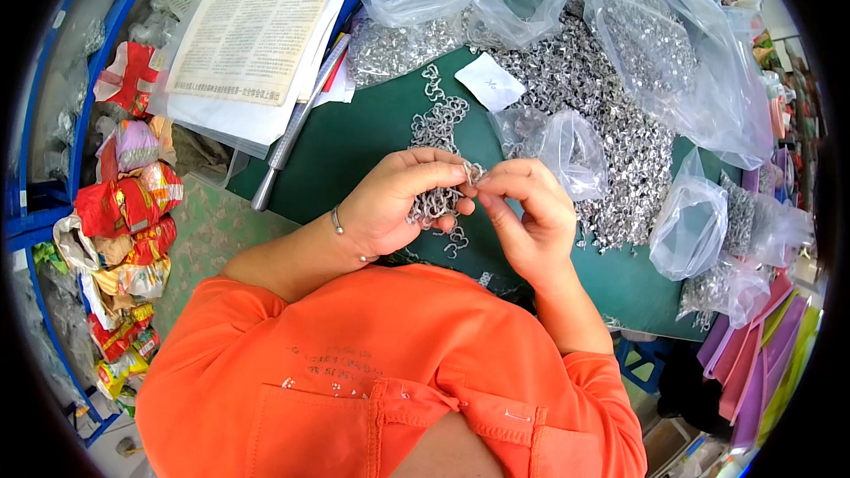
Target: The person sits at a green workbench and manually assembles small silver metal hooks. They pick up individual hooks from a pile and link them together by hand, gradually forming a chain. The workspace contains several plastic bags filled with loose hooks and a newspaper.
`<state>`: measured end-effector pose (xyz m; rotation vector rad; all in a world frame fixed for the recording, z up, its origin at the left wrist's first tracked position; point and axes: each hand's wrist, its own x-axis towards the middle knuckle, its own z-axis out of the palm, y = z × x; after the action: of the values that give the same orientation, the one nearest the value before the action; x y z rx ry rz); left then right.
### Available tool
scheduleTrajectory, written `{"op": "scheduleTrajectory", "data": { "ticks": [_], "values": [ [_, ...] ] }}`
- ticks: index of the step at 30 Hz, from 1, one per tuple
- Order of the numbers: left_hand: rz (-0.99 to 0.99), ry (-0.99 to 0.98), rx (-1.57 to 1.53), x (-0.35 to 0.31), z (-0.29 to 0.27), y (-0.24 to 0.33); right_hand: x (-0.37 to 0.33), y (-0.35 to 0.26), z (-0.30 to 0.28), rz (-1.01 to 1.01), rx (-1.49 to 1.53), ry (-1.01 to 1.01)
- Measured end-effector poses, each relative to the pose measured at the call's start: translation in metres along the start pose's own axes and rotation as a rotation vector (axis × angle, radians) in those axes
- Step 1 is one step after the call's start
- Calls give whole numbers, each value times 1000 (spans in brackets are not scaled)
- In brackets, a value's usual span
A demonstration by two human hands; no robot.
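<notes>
Metal links (432, 204) sit in our half-curled left fingers (434, 175), our nearly closed right fingers (519, 184) pinching one; slackening either grip could scatter links across the tabletop (367, 137).

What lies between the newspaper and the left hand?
In the head view: white sheets under the newspaper, a silver rod, then green tabletop toward the left hand.

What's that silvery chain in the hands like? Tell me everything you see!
The chain looks like metal: silvery grey, with many small, curvy links. Part lies heaped on the green table; more bunches in the left hand, a few links showing nearer the body. The right hand's fingertips meet another bit. How the links join is too small to tell.
</notes>
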<state>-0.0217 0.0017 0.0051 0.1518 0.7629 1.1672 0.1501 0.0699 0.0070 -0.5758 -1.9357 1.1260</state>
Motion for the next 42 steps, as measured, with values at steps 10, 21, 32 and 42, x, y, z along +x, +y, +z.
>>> {"op": "scheduleTrajectory", "data": {
  "ticks": [10, 21, 32, 42],
  "values": [
    [-53, -16, 16, 0, -2, -1, 3, 6, 0, -328, -420, 100],
    [-53, -22, 17, 0, -2, 0, -10, 3, 6, 31, 74, 237],
    [-62, -44, -11, 2, -7, -1, -2, 0, 1, -312, -272, 131],
    [-44, 0, 3, -2, 0, 2, 15, -7, -33, -357, -627, 302]
  ]
}}
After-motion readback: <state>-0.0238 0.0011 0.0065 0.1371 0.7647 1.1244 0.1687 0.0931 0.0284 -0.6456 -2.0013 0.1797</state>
